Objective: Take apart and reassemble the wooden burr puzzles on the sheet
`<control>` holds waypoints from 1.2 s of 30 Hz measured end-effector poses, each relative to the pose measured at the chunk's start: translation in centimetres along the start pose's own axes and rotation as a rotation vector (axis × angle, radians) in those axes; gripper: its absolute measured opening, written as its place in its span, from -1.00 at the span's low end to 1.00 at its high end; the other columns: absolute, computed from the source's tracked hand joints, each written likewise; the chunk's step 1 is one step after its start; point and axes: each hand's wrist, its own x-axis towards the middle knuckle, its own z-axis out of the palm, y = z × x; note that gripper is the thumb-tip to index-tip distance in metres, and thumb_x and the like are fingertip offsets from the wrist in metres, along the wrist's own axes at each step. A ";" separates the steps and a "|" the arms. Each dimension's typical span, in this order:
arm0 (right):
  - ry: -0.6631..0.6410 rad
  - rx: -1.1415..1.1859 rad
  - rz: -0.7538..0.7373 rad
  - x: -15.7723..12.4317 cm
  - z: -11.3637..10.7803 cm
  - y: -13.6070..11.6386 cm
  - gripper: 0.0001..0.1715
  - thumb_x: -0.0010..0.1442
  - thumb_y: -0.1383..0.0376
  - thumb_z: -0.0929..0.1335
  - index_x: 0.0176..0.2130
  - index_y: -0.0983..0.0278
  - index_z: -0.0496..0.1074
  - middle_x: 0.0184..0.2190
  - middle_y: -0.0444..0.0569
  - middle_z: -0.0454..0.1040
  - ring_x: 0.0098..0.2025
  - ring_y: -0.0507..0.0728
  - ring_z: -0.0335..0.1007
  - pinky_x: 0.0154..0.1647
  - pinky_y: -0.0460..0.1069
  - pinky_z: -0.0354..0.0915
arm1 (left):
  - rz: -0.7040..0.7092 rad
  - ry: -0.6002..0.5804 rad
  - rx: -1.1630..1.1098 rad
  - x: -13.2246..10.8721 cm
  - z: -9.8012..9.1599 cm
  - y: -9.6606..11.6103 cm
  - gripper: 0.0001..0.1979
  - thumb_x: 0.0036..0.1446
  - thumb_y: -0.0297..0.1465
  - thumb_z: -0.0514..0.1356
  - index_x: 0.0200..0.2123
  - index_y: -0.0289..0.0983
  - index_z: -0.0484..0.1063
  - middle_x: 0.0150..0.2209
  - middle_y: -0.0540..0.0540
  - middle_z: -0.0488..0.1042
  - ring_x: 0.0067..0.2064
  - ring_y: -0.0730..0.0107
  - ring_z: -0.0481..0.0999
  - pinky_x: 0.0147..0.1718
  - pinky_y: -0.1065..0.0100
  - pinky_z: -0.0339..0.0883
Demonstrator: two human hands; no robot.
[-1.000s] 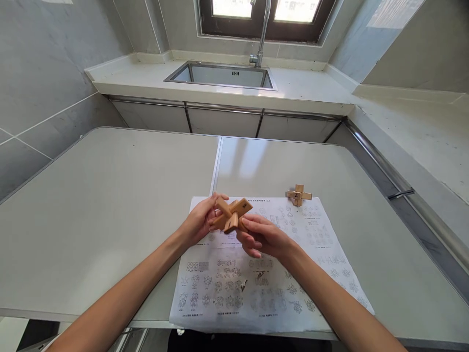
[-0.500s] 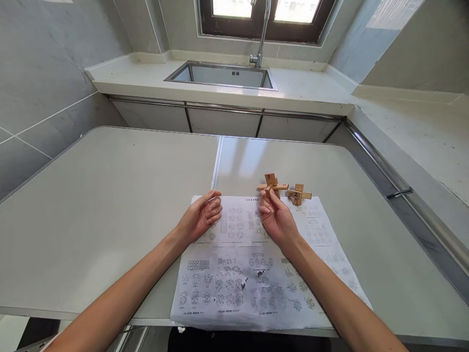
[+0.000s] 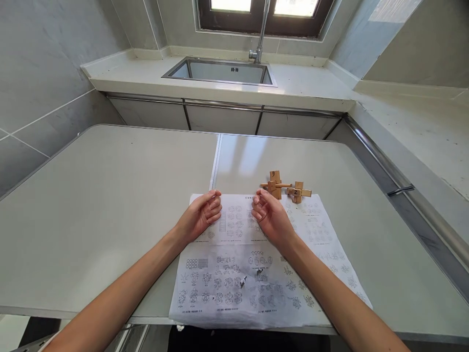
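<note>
Since the earlier frames, the larger wooden puzzle point(image 3: 275, 188) has gone from between my two hands to the back edge of the printed sheet point(image 3: 234, 320), and my right hand point(image 3: 273, 217) has let it go and drawn back a little toward me. My feed has tilted slightly too, so the whole scene sits a touch higher.

Both hands read narrow to me: fingers curled in loosely, thumbs close to the index fingers, nothing visible in either. My left hand point(image 3: 200, 215) hangs over the left edge of the sheet, well apart from the wood. My right hand is just in front of the larger puzzle; from this angle I cannot tell whether a knuckle touches it.

That puzzle is a cluster of crossed sticks, one standing up with a dark mark near its top. Just to its right I have the smaller wooden puzzle point(image 3: 297, 192), also marked, at the sheet's far edge. The two overlap in my view, so contact between them is unclear.

The sheet, covered in small line diagrams and showing two dark, torn-looking spots, lies on the pale counter point(image 3: 110, 210), right of my left forearm. Beyond, I see a sink point(image 3: 227, 73) and a tap point(image 3: 261, 34).
</note>
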 end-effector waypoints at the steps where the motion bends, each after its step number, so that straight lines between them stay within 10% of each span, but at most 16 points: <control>1: -0.025 -0.046 0.009 -0.2 0.3 0.0 -0.71 0.16 0.14 0.57 -0.29 0.22 0.49 -0.43 -0.20 0.42 -0.57 -0.08 0.04 -0.58 -0.14 0.25 | 0.000 -0.002 0.000 0.0 0.0 0.0 -0.82 0.27 -0.32 0.33 -0.24 -0.35 0.50 -0.50 0.12 0.13 -0.57 0.64 0.04 -0.65 0.57 0.11; 36: -0.142 -0.202 0.094 -0.3 0.5 -0.2 -0.66 0.18 0.10 0.57 -0.33 0.25 0.48 -0.43 -0.16 0.42 -0.52 -0.05 0.13 -0.47 -0.09 0.32 | 0.013 -0.006 0.068 -0.1 0.4 0.1 -0.83 0.29 -0.32 0.30 -0.24 -0.33 0.48 -0.48 0.11 0.12 -0.56 0.63 0.03 -0.63 0.56 0.12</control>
